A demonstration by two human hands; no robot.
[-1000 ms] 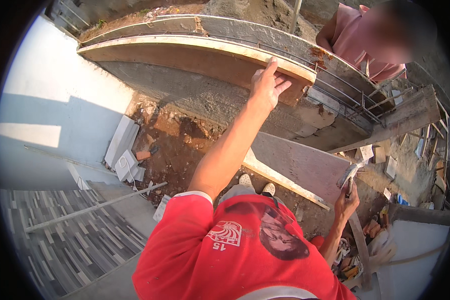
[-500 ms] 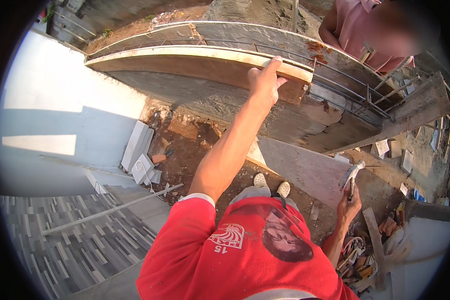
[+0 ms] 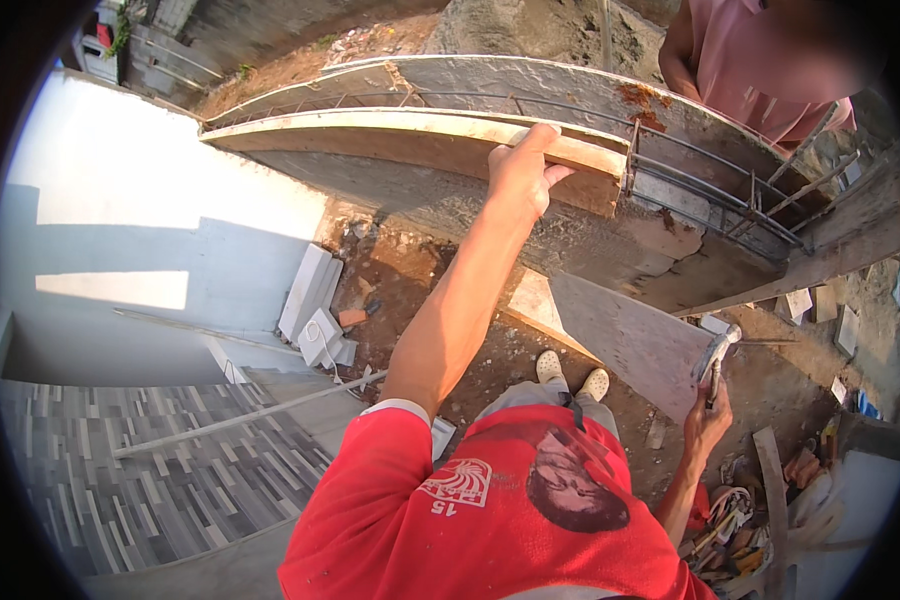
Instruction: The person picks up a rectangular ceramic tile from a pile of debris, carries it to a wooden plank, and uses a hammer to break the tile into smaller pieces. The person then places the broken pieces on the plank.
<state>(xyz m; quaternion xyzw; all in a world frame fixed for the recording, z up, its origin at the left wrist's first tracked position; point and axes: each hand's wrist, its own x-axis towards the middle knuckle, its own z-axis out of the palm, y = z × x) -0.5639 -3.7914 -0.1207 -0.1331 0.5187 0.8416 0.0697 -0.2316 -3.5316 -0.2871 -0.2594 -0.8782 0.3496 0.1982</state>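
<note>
My left hand (image 3: 522, 172) is closed over the upper edge of a long wooden board (image 3: 360, 143), near its right end, thumb on top. The board stands on edge along the top of a rough grey wall (image 3: 410, 195), beside a cage of steel reinforcing bars (image 3: 710, 185). At lower right, my right hand (image 3: 707, 425) is wrapped round the handle of a hammer (image 3: 717, 352). The hammer's metal head points up, apart from the board.
A person in a pink shirt (image 3: 715, 50) stands beyond the wall at upper right. A wide panel (image 3: 630, 335) lies past my feet. White blocks (image 3: 310, 295) are stacked at left, near a long pole (image 3: 250, 415). Scrap wood and rubble (image 3: 745, 525) lie at lower right.
The whole view has shifted, so most things sit further right and slightly lower. My left hand keeps its grip on the board, and the hammer stays in my right hand.
</note>
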